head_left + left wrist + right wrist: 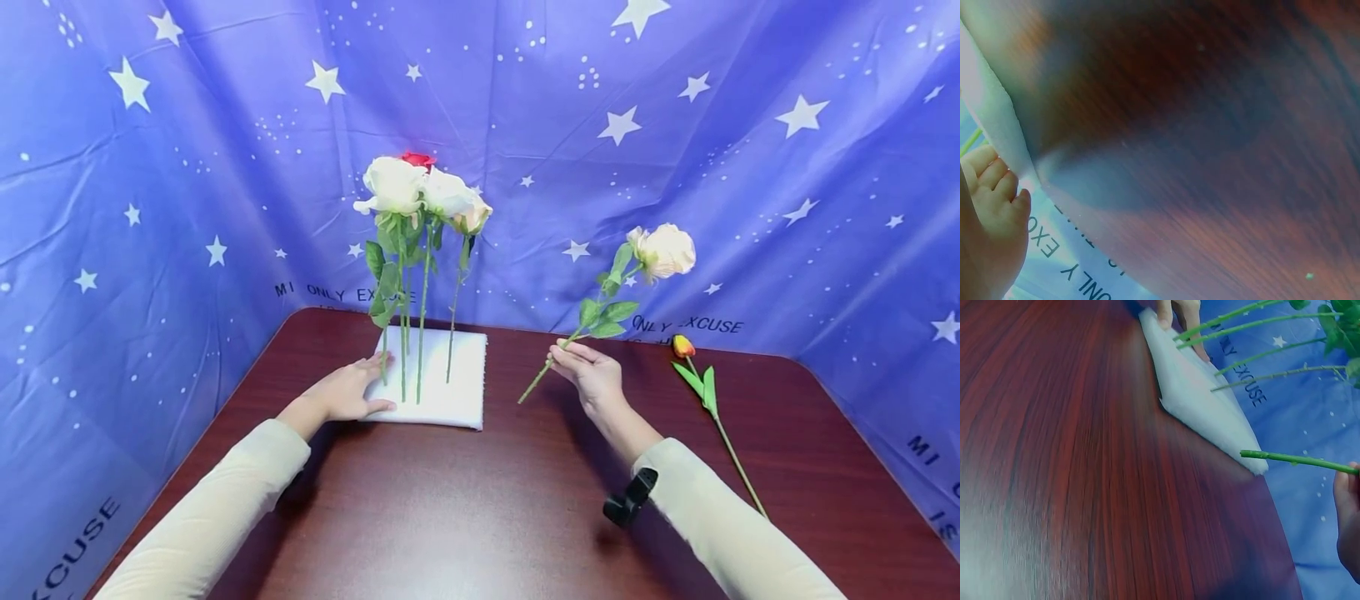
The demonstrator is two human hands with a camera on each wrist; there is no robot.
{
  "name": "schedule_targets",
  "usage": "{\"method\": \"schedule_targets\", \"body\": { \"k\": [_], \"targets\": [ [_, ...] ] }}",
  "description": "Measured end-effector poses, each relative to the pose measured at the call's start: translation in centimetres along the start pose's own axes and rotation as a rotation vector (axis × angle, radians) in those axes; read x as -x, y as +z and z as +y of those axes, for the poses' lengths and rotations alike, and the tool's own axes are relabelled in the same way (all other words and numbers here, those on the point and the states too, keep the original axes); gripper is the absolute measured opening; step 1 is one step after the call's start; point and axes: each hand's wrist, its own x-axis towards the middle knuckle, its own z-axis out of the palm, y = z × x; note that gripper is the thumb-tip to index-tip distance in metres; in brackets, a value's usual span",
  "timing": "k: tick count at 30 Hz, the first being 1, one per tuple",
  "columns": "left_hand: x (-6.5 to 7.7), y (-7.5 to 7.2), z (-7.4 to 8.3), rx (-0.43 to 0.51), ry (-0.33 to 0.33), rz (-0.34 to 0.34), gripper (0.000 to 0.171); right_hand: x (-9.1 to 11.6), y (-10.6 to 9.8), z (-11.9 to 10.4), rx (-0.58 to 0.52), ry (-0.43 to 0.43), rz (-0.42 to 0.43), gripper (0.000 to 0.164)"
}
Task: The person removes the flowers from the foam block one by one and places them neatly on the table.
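Note:
My left hand rests on the left edge of a white foam block, fingers spread flat. Standing in the block are several artificial roses: two white roses, a red rose behind them and a cream rose on the right. To the right of the block, my right hand pinches the stem of another pale cream rose between thumb and fingers. That rose leans up and rightward, its bare stem end pointing down-left toward the block.
An orange-yellow tulip with green leaves lies on the dark red wooden table, right of my right hand. A blue star-print cloth hangs behind the table and along both sides. A black band sits on the right wrist.

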Motion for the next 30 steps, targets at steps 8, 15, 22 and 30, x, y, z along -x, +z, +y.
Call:
{"method": "schedule_targets", "body": {
  "k": [8,15,22,30],
  "targets": [
    [-0.1,0.3,-0.3,-0.001,-0.01,0.004,0.08,0.6,-2.4,-0.9,0.062,0.053,-0.045,0.04],
    [0.0,0.3,-0.3,0.001,-0.014,-0.002,0.08,1.2,-3.9,-0.7,0.063,0.084,-0.085,0.042],
    [0.0,0.1,-0.1,-0.001,-0.014,-0.004,0.08,2.3,-5.0,-1.1,0.072,0.133,-0.141,0.038],
    [0.0,0.1,-0.1,-0.003,-0.026,-0.016,0.08,3.7,-6.1,-1.3,0.165,0.173,-0.183,0.036]
  ]
}}
